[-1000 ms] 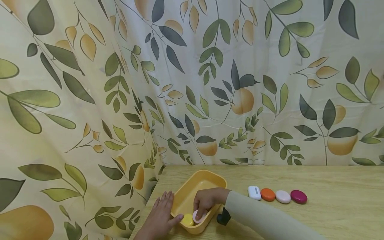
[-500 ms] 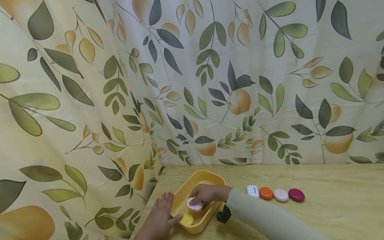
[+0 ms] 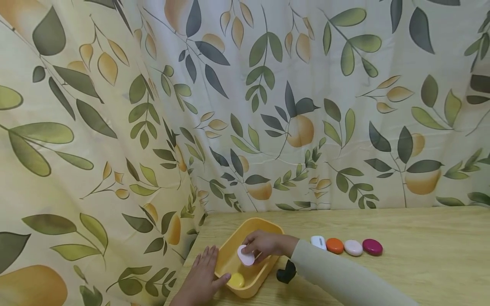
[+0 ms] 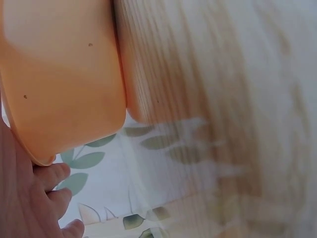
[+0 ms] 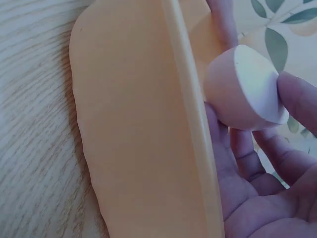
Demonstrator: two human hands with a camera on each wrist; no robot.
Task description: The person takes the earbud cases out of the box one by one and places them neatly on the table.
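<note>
In the head view, a yellow-orange plastic bin (image 3: pixel 268 264) stands on the wooden table. My left hand (image 3: pixel 203 272) lies along the bin's left side, fingers straight and thumb at the rim; the left wrist view shows the fingers (image 4: pixel 58 196) beside the bin wall. With my right hand (image 3: pixel 264 244), thumb and fingers pinch a pale pink domed piece (image 3: pixel 245 255) above the bin's inside. Its flat, lighter face (image 5: pixel 257 87) shows tilted beside the rim in the right wrist view. A yellow rounded piece (image 3: pixel 236 280) lies in the bin's near end.
Right of the bin, a row holds a white rounded-square piece (image 3: pixel 318 242), an orange round piece (image 3: pixel 334 245), a light pink one (image 3: pixel 353 247) and a magenta one (image 3: pixel 372 247). A black object (image 3: pixel 286 272) shows beneath the right wrist. A leaf-patterned curtain (image 3: pixel 229 106) hangs behind.
My right hand has lifted the pale pink piece from beside the yellow one, up and away toward the bin's middle, and tilted it. The left hand stays at the bin's side.
</note>
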